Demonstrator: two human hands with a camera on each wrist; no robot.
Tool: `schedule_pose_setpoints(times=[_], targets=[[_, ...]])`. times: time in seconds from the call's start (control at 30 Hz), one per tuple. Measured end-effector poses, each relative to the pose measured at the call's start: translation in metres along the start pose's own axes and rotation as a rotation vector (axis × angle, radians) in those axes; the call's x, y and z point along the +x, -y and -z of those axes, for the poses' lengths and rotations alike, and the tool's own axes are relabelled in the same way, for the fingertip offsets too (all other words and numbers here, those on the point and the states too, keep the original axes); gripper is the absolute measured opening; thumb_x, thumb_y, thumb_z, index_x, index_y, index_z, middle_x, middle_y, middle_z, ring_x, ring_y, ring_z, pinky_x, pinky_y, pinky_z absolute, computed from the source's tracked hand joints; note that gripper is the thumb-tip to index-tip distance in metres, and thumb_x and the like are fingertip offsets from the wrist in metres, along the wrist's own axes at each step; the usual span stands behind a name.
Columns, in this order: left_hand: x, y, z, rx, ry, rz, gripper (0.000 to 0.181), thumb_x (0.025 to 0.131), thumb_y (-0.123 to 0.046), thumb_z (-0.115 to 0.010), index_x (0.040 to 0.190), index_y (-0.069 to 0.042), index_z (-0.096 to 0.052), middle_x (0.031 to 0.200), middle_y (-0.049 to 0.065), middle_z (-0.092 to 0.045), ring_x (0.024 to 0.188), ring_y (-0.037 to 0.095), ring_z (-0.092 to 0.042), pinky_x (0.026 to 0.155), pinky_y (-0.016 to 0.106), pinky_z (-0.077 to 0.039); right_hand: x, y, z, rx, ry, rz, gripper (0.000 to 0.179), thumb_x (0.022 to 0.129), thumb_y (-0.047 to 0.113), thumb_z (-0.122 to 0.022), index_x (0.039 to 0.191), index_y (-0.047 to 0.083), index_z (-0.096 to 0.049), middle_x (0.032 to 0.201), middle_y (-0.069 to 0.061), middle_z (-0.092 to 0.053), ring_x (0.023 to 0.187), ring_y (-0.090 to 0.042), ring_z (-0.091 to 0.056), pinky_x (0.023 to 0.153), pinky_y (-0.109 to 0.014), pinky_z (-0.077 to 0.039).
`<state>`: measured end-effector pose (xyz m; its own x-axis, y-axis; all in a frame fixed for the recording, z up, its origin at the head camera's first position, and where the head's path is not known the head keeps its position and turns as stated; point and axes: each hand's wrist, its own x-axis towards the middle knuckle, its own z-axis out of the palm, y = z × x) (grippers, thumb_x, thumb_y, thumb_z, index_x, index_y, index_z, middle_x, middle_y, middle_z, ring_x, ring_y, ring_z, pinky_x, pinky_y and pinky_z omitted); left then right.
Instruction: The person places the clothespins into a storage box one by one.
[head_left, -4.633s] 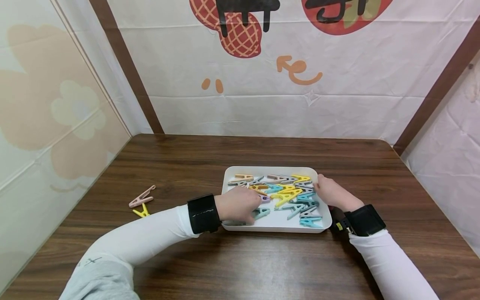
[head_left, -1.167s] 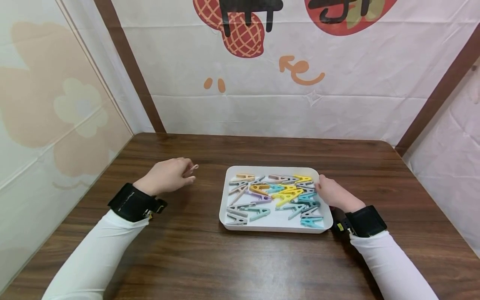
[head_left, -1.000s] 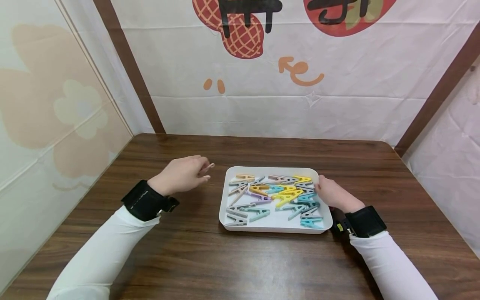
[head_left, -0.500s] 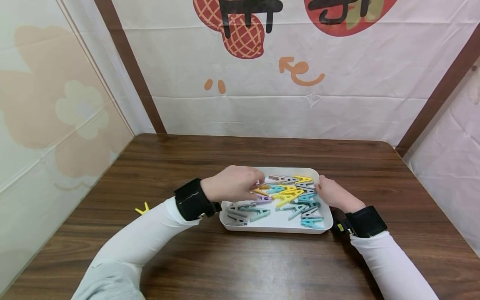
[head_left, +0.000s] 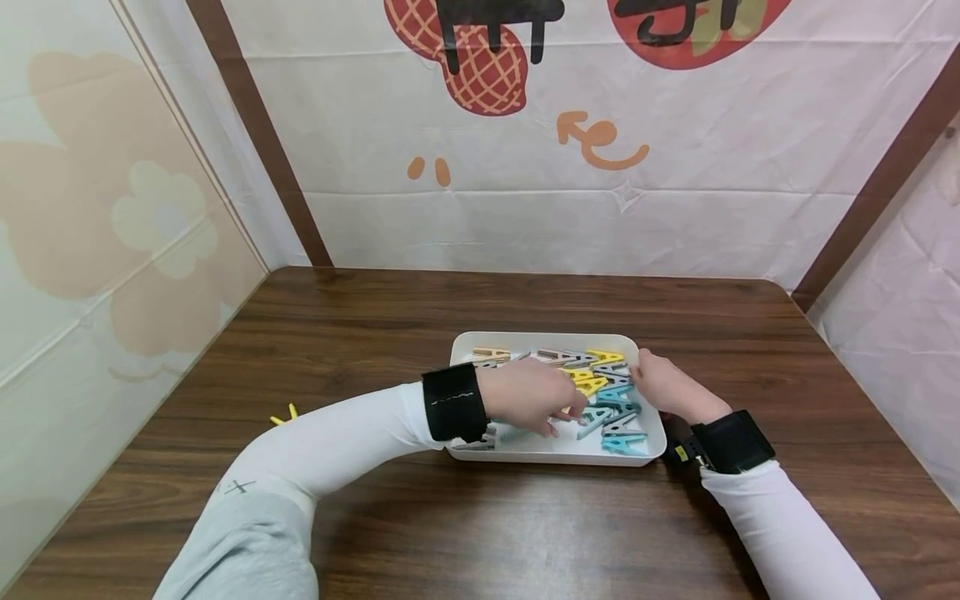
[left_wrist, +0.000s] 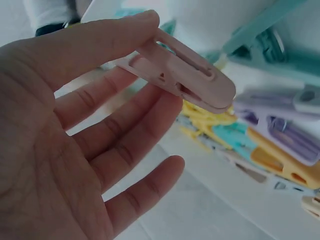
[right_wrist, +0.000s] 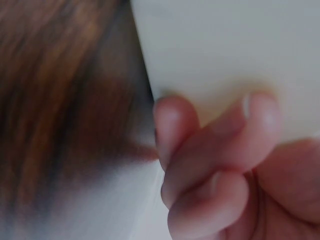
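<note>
Over the white tray (head_left: 540, 456), my left hand (head_left: 525, 395) pinches a pale pink clothespin (left_wrist: 185, 72) between thumb and fingertips, its rounded end pointing away from the palm. A purple clothespin (left_wrist: 280, 122), a teal one (left_wrist: 265, 47) and an orange one (left_wrist: 280, 162) lie in the tray beyond it. My right hand (head_left: 671, 388) grips the tray's right side, and in the right wrist view its curled fingers (right_wrist: 220, 132) press against the white wall. Blue clothespins (head_left: 622, 443) and yellow ones (head_left: 588, 385) are among several in the tray; my left hand hides some.
A yellow clothespin (head_left: 283, 415) lies on the brown wooden table (head_left: 360, 325) to the left, partly covered by my left sleeve. A printed white curtain (head_left: 480, 225) stands behind the table, with more sheeting on both sides.
My left hand went from the tray to the table's left, took the pink clothespin there, and carried it right, back over the tray. My right hand has stayed at the tray's side.
</note>
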<state>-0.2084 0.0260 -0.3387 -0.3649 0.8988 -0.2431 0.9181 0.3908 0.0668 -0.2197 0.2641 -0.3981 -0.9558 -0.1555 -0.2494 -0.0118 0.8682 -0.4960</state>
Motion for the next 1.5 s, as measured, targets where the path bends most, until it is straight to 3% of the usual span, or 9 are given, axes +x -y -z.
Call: schedule_pose_setpoints(times=[0.17,0.7,1.2,1.5], targets=[[0.005,-0.003,-0.006,0.038,0.021,-0.081,0.035,0.083,-0.022,-0.079,0.115,-0.015,-0.068,0.112,-0.007,-0.067,0.101,0.005,-0.059,0.082,0.021,-0.044,0.0,0.0,0.001,-0.002,-0.001,0.005,0.04,0.105,0.013,-0.034,0.132,-0.016,-0.028,0.093,-0.021,-0.052,0.054,-0.022,-0.05,0.046,-0.032,-0.044],[0.011,-0.002,-0.015,0.091,0.022,-0.154,0.019,0.084,-0.019,-0.077,0.101,-0.016,-0.068,0.098,-0.008,-0.064,0.085,0.003,-0.053,0.074,0.021,-0.043,0.0,-0.001,0.001,0.006,0.001,0.035,0.038,0.105,0.013,-0.03,0.13,-0.016,-0.03,0.086,-0.016,-0.05,0.052,-0.021,-0.048,0.046,-0.032,-0.043],[0.024,-0.006,-0.021,0.073,0.07,-0.177,0.017,0.095,-0.02,-0.065,0.11,-0.02,-0.07,0.102,-0.009,-0.066,0.093,0.004,-0.058,0.081,0.017,-0.043,-0.001,0.0,0.001,0.015,-0.002,0.022,0.04,0.105,0.012,-0.031,0.132,-0.017,-0.028,0.089,-0.018,-0.051,0.055,-0.021,-0.049,0.046,-0.033,-0.043],[0.022,-0.004,-0.021,0.074,0.082,-0.172,0.008,0.093,-0.02,-0.068,0.101,-0.017,-0.069,0.093,-0.009,-0.063,0.084,0.004,-0.055,0.075,0.019,-0.042,-0.001,-0.001,0.0,0.012,-0.001,0.026,0.04,0.105,0.013,-0.031,0.132,-0.016,-0.028,0.09,-0.019,-0.051,0.054,-0.021,-0.049,0.047,-0.033,-0.043]])
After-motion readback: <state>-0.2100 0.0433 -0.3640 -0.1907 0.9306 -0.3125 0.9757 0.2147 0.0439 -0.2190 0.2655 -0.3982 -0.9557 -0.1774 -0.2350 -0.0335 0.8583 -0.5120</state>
